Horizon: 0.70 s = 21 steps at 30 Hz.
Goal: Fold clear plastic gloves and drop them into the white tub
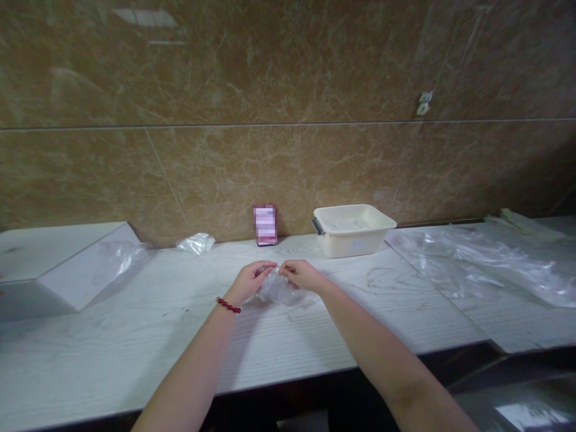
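Head view shows your white table (135, 336). Clear sheeting (486, 267) lies on it just right of the cream tub (355, 231), which stands against the wall. Left of the tub and nearer to you, your left hand (249, 281) and right hand (303, 275) pinch a small clear bag (279, 291), fingers narrowed on its upper edge. The bag rests on the table.

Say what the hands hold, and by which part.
A plastic bag, pinched at its upper edge by the left hand and the right hand.
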Each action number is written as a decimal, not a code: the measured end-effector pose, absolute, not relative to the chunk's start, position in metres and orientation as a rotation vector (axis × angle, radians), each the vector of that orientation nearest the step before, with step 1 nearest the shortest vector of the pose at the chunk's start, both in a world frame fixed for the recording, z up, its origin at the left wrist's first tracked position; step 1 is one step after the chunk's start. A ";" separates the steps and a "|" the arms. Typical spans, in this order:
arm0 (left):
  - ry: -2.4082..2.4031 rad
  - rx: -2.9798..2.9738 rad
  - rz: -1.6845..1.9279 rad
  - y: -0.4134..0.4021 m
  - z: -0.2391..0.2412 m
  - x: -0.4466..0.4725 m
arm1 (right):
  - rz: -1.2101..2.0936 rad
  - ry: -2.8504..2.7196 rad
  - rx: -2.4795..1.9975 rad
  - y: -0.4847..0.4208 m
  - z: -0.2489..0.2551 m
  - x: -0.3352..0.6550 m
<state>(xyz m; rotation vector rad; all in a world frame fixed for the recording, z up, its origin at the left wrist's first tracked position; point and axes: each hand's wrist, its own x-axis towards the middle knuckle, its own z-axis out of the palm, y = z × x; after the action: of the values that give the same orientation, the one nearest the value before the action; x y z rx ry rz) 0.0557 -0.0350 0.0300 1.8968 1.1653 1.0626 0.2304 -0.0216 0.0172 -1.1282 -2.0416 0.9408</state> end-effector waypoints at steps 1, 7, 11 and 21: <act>1.167 1.874 1.041 -0.035 0.030 0.055 | 0.959 -2.030 -1.153 -0.021 0.017 0.230; 1.174 1.789 1.112 -0.031 0.028 0.049 | 0.781 -2.079 -1.239 -0.017 0.030 0.241; 1.239 1.871 1.064 -0.023 0.017 0.046 | 0.593 -2.038 -1.344 -0.005 0.061 0.272; 1.371 2.223 0.418 -0.029 0.018 0.045 | 0.292 -1.376 -1.629 0.078 0.134 0.392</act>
<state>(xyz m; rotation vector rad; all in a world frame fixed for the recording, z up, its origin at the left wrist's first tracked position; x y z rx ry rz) 0.0449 -0.0294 0.0182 2.2229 1.3706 0.4180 0.3917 0.0782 0.1340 -1.6289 -1.3762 0.2919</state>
